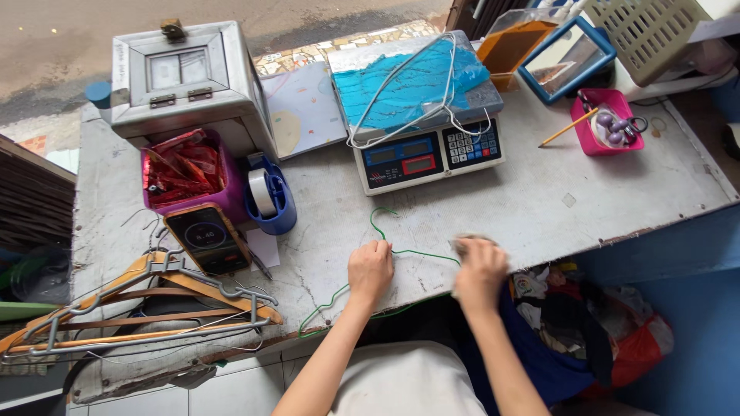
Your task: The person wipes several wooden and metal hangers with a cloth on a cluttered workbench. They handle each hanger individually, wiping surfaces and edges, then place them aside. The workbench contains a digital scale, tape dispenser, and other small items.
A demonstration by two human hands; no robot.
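The green hanger (378,266) lies flat at the front edge of the desk (539,200), hook pointing toward the scale (420,115), its lower wire running out past the edge. The left hand (370,268) is closed over the hanger's shoulder near the neck. The right hand (479,266) is blurred, pressed on the wire's other side; it seems curled, but I cannot tell how firmly it grips. Nothing hangs on the hanger yet, so the work looks to be at its start; dark cloth (555,347) waits below the desk edge to the right.

Bare desk lies between the hands and the scale, and more stretches right toward the pink tray (609,131). The left is crowded: phone (208,237), tape holder (270,196), and a heap of wooden hangers (139,304) near the front edge.
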